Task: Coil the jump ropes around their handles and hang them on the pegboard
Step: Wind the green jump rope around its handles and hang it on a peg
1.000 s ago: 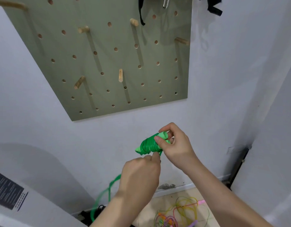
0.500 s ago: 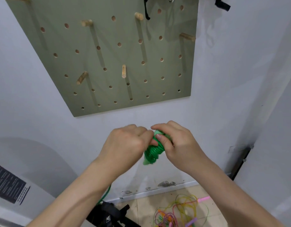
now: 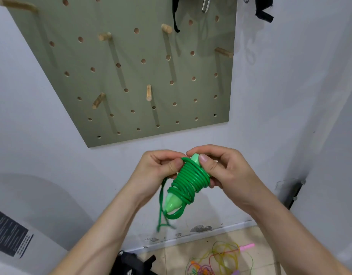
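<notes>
Head view: a white wall (image 3: 290, 96) is filling most of the frame, and an olive-green pegboard (image 3: 131, 46) is hanging on it, well above the hands. Wooden pegs (image 3: 148, 92) are sticking out of the board at scattered holes, and black straps (image 3: 176, 14) are dangling at its top edge. Below the board both hands are meeting in mid-air, holding the green jump rope (image 3: 189, 179). The right hand (image 3: 228, 171) is gripping the upper end of the pale green handles (image 3: 172, 203) between thumb and curled fingers, keeping them tilted with the tips pointing down and left. The left hand (image 3: 157, 169) is pinching the topmost turn of cord, thumb pressing against the coil. The cord is sitting in tight turns around the handles, and a loose tail (image 3: 161, 205), blurred, is trailing down below the left hand. On the tiled floor (image 3: 171, 257) a tangle of coloured ropes (image 3: 220, 259) is lying beside a pink handle (image 3: 247, 246), near a black bag (image 3: 131, 262).
</notes>
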`<action>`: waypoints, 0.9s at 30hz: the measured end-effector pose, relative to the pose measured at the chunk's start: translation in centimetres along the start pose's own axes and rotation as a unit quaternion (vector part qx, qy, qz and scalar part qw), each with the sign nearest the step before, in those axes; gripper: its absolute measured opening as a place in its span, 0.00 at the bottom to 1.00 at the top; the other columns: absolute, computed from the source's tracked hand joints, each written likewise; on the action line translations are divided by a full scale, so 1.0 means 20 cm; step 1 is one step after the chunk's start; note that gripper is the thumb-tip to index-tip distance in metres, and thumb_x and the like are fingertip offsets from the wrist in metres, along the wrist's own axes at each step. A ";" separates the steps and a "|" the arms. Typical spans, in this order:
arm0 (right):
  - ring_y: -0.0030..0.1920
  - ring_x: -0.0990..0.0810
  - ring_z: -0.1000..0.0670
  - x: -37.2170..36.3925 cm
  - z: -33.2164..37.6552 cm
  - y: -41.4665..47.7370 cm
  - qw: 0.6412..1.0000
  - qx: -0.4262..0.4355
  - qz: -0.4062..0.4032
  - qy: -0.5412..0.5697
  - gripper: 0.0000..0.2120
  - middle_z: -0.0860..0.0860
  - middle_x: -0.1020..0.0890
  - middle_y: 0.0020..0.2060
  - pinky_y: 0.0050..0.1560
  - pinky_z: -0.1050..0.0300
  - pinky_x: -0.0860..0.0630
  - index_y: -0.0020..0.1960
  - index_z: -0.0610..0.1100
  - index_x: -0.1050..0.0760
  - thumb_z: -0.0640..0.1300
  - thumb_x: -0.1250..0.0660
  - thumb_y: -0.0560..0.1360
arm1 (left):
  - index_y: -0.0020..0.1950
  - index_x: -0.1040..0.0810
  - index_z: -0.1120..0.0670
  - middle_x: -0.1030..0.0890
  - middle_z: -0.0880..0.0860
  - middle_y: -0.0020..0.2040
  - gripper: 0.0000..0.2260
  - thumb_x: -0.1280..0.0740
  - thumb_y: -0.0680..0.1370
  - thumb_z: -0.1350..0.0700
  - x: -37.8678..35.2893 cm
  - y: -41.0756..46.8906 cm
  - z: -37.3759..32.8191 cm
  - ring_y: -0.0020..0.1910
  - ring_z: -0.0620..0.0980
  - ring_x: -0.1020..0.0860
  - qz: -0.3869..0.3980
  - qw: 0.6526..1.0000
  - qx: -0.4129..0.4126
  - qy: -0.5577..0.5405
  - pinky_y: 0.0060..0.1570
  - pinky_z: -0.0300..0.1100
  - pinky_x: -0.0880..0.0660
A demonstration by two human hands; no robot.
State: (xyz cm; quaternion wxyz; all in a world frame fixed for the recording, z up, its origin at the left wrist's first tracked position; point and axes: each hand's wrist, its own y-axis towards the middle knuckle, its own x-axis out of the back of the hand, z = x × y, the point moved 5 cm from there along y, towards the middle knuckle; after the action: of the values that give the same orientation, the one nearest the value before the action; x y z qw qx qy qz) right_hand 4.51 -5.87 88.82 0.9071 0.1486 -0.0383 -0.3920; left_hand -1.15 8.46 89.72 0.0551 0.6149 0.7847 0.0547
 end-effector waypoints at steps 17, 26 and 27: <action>0.27 0.20 0.48 0.01 -0.39 0.03 0.975 -0.158 -0.141 -0.066 0.08 0.43 0.26 0.38 0.34 0.54 0.25 0.50 0.42 0.27 0.40 0.29 0.75 | 0.31 0.23 0.52 0.31 0.49 0.19 0.19 0.18 0.48 0.56 -0.20 -0.26 0.29 0.14 0.49 0.32 0.037 0.619 -0.132 0.773 0.24 0.34 0.48; 0.34 0.21 0.45 -0.02 -0.34 0.02 0.958 -0.116 -0.064 -0.254 0.08 0.48 0.26 0.35 0.36 0.47 0.21 0.45 0.49 0.27 0.45 0.28 0.72 | 0.31 0.27 0.53 0.27 0.50 0.26 0.15 0.20 0.63 0.52 -0.08 -0.22 0.03 0.25 0.52 0.27 0.033 0.601 -0.265 0.753 0.20 0.38 0.40; 0.34 0.22 0.46 -0.03 -0.34 0.01 0.960 -0.108 -0.054 -0.253 0.07 0.48 0.25 0.36 0.39 0.47 0.21 0.45 0.51 0.26 0.45 0.28 0.72 | 0.31 0.26 0.53 0.27 0.50 0.27 0.14 0.22 0.65 0.52 -0.06 -0.20 0.01 0.27 0.52 0.27 0.024 0.599 -0.282 0.749 0.20 0.39 0.38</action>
State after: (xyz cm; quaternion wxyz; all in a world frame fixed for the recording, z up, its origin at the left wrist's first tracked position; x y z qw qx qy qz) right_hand 5.44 -3.73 82.47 0.8557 -0.0528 -0.2159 -0.4673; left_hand -4.66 6.33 88.94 -0.3825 0.3304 0.4812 0.7162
